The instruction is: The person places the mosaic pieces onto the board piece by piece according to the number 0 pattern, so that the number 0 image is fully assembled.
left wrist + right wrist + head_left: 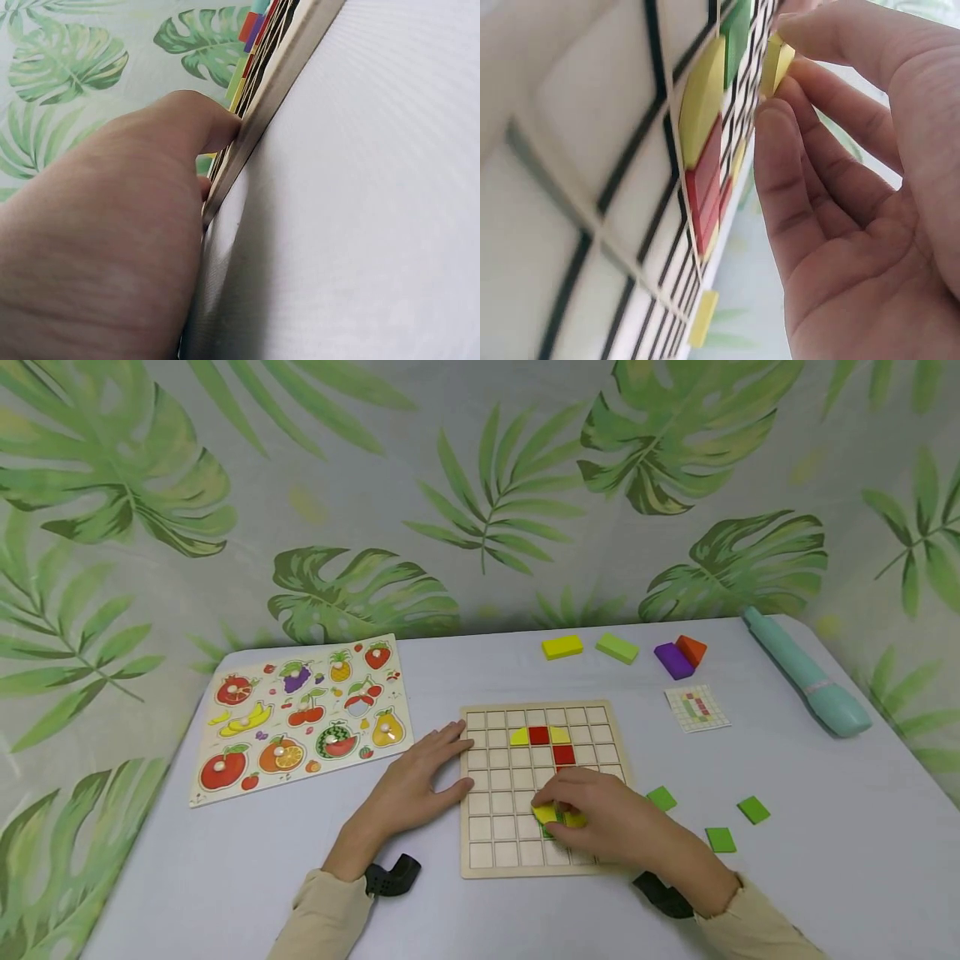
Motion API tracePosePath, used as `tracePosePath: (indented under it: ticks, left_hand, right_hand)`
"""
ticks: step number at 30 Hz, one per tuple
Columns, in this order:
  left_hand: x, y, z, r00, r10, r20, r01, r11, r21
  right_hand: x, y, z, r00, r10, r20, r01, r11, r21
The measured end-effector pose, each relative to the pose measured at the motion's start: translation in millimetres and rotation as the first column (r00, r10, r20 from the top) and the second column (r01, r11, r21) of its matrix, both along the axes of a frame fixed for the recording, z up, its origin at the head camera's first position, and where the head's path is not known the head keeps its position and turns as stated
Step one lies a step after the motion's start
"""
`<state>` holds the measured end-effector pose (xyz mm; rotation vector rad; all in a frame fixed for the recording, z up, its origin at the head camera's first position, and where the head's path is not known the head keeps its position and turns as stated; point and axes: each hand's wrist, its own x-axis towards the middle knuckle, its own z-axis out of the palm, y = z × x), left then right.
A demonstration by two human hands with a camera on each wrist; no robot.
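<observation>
Sleeved forearms frame the head view: the left hand (416, 789) lies flat, fingers straight against the grid board's (480, 856) left edge, steadying it; the right hand (611, 818) pinches a yellow tile (545, 814) over the board's lower middle. Left wrist view: fingertips (196, 124) abut the board's rim (281, 82). Right wrist view: fingertips (832, 37) clamp the tile (775, 66) just above the cells, beside the seated green tile (737, 30).

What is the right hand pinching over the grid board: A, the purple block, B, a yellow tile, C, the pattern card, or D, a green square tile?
B: the right hand pinches a yellow tile in its fingertips over the grid board, while the green square tiles, purple block and pattern card lie untouched on the table.
</observation>
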<state>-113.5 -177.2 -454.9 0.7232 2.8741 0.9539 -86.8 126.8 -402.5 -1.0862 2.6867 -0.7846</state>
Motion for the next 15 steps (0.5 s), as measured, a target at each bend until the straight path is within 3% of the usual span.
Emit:
tracePosePath:
  ticks: [5,15]
  left_hand:
    - [0.2,0,0.1,1.000,0.005,0.007,-0.005,1.000,-0.001]
    - [-0.3,0,-0.1,1.000,0.001,-0.022,-0.001,1.000,-0.024]
  right_hand:
    - [0.7,-11,-4.2,0.999,0.023,0.029,-0.023,0.999,0.022]
    - [1.0,-21,-10.2,0.999,0.035,-0.021,-0.034,0.997,0.064]
